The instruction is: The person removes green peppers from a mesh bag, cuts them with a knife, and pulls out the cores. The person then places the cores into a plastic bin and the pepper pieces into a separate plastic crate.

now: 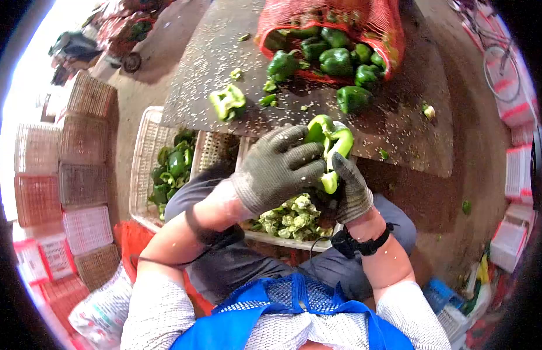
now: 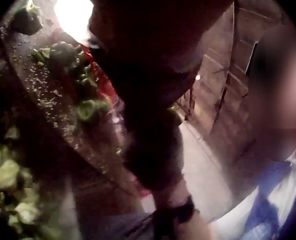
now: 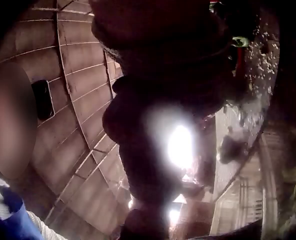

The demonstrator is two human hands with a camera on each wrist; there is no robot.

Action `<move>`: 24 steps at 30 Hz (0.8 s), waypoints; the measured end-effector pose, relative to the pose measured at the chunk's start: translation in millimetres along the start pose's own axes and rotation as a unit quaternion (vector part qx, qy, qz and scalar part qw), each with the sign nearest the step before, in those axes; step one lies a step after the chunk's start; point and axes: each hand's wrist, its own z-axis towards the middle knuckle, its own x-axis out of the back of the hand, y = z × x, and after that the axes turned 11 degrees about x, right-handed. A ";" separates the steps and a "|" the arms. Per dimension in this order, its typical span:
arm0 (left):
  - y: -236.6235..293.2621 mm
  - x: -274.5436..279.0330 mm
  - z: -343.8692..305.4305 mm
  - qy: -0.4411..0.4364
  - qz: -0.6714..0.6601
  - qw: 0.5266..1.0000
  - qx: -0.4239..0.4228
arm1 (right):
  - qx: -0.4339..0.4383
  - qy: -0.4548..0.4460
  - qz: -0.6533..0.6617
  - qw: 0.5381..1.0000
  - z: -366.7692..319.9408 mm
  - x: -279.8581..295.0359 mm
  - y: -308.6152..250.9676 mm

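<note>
Over the lap in the head view, a cut-open green bell pepper (image 1: 344, 140) shows its pale inside. My gloved left hand (image 1: 282, 169) grips it from the left, with its fingers reaching across to the pepper's edge. From the right, my gloved right hand (image 1: 353, 189) holds its lower part; the thumb lies along the flesh and the other fingers are hidden. Just below the hands, a crate (image 1: 271, 239) contains pale pepper cores (image 1: 294, 219). Both wrist views are dark and show little of the grips.
Pepper seeds cover the dark table (image 1: 207, 46). A red net bag (image 1: 376, 23) spills whole peppers (image 1: 336, 61) onto it, near an opened pepper (image 1: 229, 103). At left, a white crate (image 1: 141, 151) holds green pepper pieces (image 1: 177, 160). Stacked crates (image 1: 37, 149) stand farther left.
</note>
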 end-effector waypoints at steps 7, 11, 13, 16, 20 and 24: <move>20.7 46.4 -75.2 0.130 0.081 0.981 0.117 | -0.021 -0.139 -0.111 0.984 -25.0 -19.3 4.5; -7.1 99.8 -175.6 0.144 0.267 0.914 0.269 | 0.005 -0.147 -0.170 0.974 -32.5 -35.2 -12.0; -19.2 120.6 -213.6 0.101 0.284 0.874 0.381 | 0.006 -0.126 -0.189 0.974 -33.6 -33.5 -15.6; -31.8 128.5 -233.5 0.021 0.327 0.801 0.502 | 0.005 -0.108 -0.183 0.977 -38.3 -34.9 -10.6; -60.5 111.9 -168.4 0.068 0.083 0.868 0.485 | 0.007 -0.099 -0.236 0.967 -32.6 -32.7 -8.3; -120.4 38.0 -64.8 0.037 0.091 0.936 0.338 | -0.009 -0.094 -0.214 0.972 -18.3 -26.4 -0.8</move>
